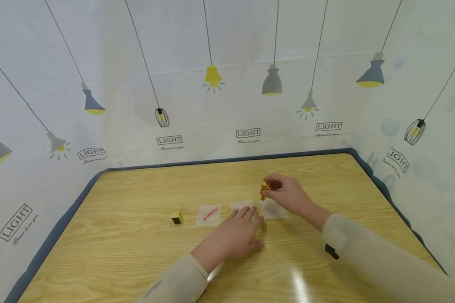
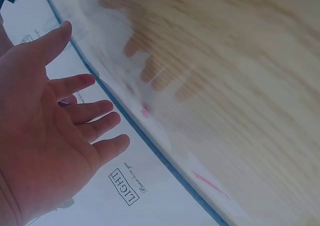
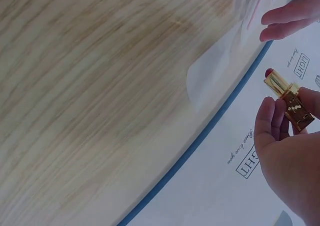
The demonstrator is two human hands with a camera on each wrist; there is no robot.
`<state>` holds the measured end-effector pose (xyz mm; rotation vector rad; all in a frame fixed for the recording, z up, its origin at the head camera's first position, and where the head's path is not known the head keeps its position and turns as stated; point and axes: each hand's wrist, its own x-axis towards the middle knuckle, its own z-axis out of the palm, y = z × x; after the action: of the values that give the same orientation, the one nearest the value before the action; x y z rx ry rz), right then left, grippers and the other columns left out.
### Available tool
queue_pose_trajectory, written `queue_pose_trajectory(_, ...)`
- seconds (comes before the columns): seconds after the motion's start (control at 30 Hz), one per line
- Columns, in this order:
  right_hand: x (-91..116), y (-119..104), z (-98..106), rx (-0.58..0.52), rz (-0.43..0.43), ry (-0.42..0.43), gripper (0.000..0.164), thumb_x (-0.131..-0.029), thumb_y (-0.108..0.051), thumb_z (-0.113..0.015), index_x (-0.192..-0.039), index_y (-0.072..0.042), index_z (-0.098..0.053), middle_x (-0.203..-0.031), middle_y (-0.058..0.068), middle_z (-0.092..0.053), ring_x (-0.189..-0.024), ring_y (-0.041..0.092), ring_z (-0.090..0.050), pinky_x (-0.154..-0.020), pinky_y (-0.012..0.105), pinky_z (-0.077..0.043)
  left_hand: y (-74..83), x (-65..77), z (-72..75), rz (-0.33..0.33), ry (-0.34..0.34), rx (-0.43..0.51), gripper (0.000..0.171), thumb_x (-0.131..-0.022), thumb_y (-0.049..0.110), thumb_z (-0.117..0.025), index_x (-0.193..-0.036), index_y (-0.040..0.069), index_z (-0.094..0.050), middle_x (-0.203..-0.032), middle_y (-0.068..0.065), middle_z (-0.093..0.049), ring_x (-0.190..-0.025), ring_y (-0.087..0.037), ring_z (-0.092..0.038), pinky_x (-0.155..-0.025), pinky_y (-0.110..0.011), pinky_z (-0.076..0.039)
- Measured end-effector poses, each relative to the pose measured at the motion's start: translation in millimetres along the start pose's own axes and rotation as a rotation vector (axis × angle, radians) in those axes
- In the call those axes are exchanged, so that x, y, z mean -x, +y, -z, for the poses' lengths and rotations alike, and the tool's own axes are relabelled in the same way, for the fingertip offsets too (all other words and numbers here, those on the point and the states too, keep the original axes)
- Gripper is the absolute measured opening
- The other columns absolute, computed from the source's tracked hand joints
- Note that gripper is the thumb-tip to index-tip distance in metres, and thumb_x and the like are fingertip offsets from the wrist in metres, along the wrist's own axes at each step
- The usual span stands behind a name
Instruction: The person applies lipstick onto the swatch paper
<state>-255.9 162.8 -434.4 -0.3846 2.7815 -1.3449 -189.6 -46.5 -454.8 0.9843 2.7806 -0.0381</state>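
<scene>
In the head view my right hand (image 1: 290,194) pinches a gold lipstick (image 1: 264,190) above the right-hand white paper square (image 1: 276,211). The right wrist view shows the lipstick's red tip (image 3: 269,72) out of its gold case. My left hand (image 1: 235,235) lies flat, fingers extended, at the near edge of the middle paper square (image 1: 239,205), partly hiding it. In the left wrist view those fingers (image 2: 90,117) are spread and hold nothing. The left paper square (image 1: 201,219) carries a red diagonal stroke (image 1: 210,213).
A small gold-and-black block (image 1: 176,217) stands left of the papers. The wood-grain table (image 1: 129,248) has a blue edge strip (image 1: 227,160) along its back and sides. White wall sheets (image 1: 220,113) printed with lamps rise behind it.
</scene>
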Motion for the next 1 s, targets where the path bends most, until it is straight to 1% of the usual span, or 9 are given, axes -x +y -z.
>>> queue_pose_trajectory(0.2, 5.3, 4.5, 8.8, 0.013, 0.003, 0.005, 0.043, -0.101, -0.017, -0.074, -0.14, -0.001, -0.066, -0.122, 0.017, -0.074, -0.109, 0.03, -0.072, -0.087, 0.04, -0.064, 7.8, -12.8, 1.6, -0.016, -0.003, -0.012, 0.073, -0.105, 0.061, -0.056, -0.165, 0.02, -0.042, -0.176, -0.012, -0.03, -0.163, -0.031, -0.03, -0.133, -0.051, -0.029)
queue_pose_trajectory(0.33, 10.1, 8.9, 12.2, 0.015, 0.019, 0.008, 0.042, -0.101, -0.016, -0.074, -0.138, 0.001, -0.066, -0.12, 0.018, -0.074, -0.106, 0.029, -0.072, -0.085, 0.039, -0.064, 13.4, -17.7, 3.6, -0.021, -0.016, -0.021, 0.073, -0.105, 0.061, -0.056, -0.164, 0.02, -0.042, -0.176, -0.011, -0.031, -0.163, -0.03, -0.031, -0.133, -0.052, -0.029)
queue_pose_trajectory(0.47, 14.3, 14.3, 13.7, 0.011, 0.026, 0.003, 0.04, -0.1, -0.015, -0.074, -0.137, 0.001, -0.067, -0.118, 0.018, -0.075, -0.103, 0.028, -0.071, -0.083, 0.038, -0.063, 17.7, -19.3, 6.3, -0.016, -0.031, -0.016, 0.071, -0.106, 0.06, -0.057, -0.163, 0.019, -0.044, -0.175, -0.011, -0.033, -0.163, -0.03, -0.032, -0.133, -0.053, -0.029)
queue_pose_trajectory(0.63, 18.1, 20.0, 12.0, 0.011, 0.006, -0.004, 0.039, -0.1, -0.014, -0.075, -0.134, 0.001, -0.068, -0.114, 0.017, -0.075, -0.101, 0.026, -0.07, -0.081, 0.035, -0.062, 19.7, -18.9, 6.0, -0.02, -0.047, -0.003, 0.068, -0.106, 0.058, -0.058, -0.161, 0.02, -0.046, -0.174, -0.012, -0.034, -0.163, -0.03, -0.033, -0.133, -0.056, -0.027)
queue_pose_trajectory(0.83, 22.9, 24.9, 8.9, 0.028, -0.009, -0.011, 0.039, -0.1, -0.015, -0.075, -0.135, 0.0, -0.068, -0.116, 0.016, -0.075, -0.102, 0.025, -0.07, -0.08, 0.036, -0.062, 19.7, -19.0, -0.3, -0.034, -0.03, -0.05, 0.063, -0.105, 0.06, -0.058, -0.156, 0.023, -0.051, -0.172, -0.009, -0.039, -0.159, -0.027, -0.038, -0.131, -0.057, -0.03)
queue_pose_trajectory(1.0, 26.7, 27.3, 5.6, 0.022, -0.005, -0.022, 0.037, -0.1, -0.015, -0.075, -0.133, 0.0, -0.069, -0.114, 0.015, -0.075, -0.101, 0.025, -0.071, -0.079, 0.034, -0.061, 19.4, -18.2, -0.5, -0.031, -0.028, -0.06, 0.064, -0.104, 0.061, -0.058, -0.156, 0.024, -0.051, -0.173, -0.008, -0.038, -0.159, -0.026, -0.038, -0.131, -0.055, -0.032)
